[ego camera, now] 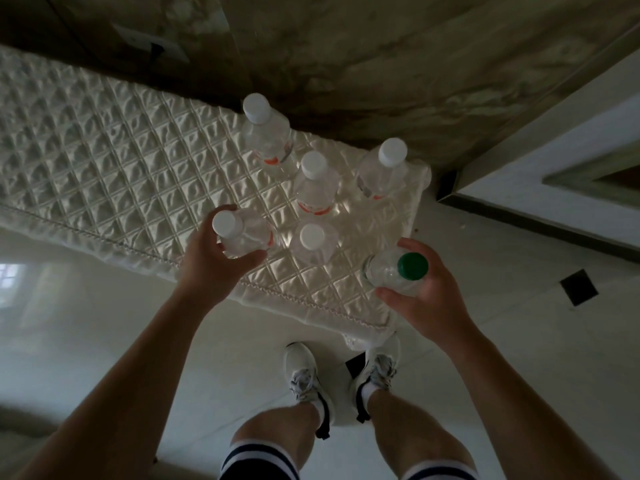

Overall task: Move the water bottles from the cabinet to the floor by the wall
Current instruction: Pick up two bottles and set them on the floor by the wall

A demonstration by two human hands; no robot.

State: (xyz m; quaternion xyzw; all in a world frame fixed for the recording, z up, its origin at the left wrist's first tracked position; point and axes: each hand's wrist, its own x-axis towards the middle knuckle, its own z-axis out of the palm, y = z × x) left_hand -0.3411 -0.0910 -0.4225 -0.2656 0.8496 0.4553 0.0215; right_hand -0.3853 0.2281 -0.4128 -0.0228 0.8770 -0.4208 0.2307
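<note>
Several clear water bottles stand on a cabinet [104,174] covered with a quilted white cloth. My left hand [211,261] grips a white-capped bottle [242,233] near the cabinet's front edge. My right hand [422,292] holds a green-capped bottle [398,268] at the cabinet's right front corner. Between my hands stands a white-capped bottle [313,242]. Behind it are three more white-capped bottles: a middle one [317,185], a far left one [266,133] and a far right one [384,169].
A marbled wall [398,64] rises behind the cabinet. Pale tiled floor [104,341] spreads below, with a dark inset tile [579,287] at the right. A white door frame [554,181] is at the far right. My feet in white sneakers [304,372] stand close to the cabinet.
</note>
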